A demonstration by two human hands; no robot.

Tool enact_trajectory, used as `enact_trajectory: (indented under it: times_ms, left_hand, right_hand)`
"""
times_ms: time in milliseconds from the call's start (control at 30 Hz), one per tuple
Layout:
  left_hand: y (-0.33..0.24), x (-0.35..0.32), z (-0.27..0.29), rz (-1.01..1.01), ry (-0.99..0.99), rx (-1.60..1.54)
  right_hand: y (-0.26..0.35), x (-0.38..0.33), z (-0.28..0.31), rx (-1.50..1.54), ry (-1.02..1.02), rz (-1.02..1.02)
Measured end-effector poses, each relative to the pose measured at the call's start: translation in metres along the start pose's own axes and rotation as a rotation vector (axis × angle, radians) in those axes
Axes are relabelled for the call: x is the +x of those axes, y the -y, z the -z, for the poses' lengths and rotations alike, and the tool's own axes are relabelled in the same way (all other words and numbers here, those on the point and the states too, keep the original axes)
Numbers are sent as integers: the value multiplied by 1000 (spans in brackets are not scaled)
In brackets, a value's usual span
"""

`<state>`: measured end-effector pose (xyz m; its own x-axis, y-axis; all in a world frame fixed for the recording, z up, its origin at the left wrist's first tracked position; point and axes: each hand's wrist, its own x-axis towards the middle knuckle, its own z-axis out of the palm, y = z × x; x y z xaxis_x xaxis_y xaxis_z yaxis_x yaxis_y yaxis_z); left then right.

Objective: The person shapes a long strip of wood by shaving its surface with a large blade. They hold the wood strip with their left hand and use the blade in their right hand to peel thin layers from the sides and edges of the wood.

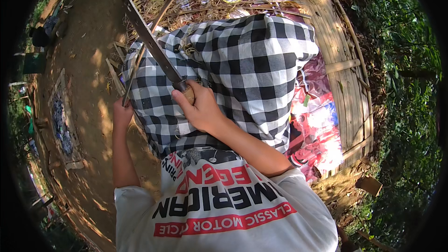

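Observation:
My right hand (203,109) is closed round the wooden handle of a machete (156,51). Its long dark blade, with a row of small holes, points up and to the left above my lap. Lower on the left, my left hand (122,113) grips the near end of a long thin bamboo strip (136,64). The strip bends upward and away past the top of the picture. Blade and strip cross near the blade's middle; whether they touch I cannot tell. A black-and-white checkered cloth (242,60) covers my legs beneath both hands.
Thin shavings (161,0) litter a dark red printed sheet ahead of my knees. A slatted bamboo platform (347,93) runs along the right, with leafy plants (406,88) beyond it. Bare earth (91,107) lies to the left, near a wood-edged patch of ash (63,121).

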<state>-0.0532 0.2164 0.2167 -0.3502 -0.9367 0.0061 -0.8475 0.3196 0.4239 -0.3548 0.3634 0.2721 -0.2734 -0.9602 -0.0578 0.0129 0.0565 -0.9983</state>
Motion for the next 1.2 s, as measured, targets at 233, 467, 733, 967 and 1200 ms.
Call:
enact_trajectory:
  times_ms: [233,467,733,967,1200]
  left_hand:
    - [-2,-4,-4,108,13,-8]
    - [-31,22,-29,124,30,-6]
    - [-17,37,-44,201,125,-18]
    - [-26,44,-35,208,163,-3]
    - [-31,49,-37,280,167,-121]
  right_hand:
    - [-13,5,3,182,36,-95]
    - [-29,31,39,392,109,-332]
    - [-15,61,66,546,41,-323]
    - [-12,60,53,233,326,-500]
    - [-34,57,31,265,269,-527]
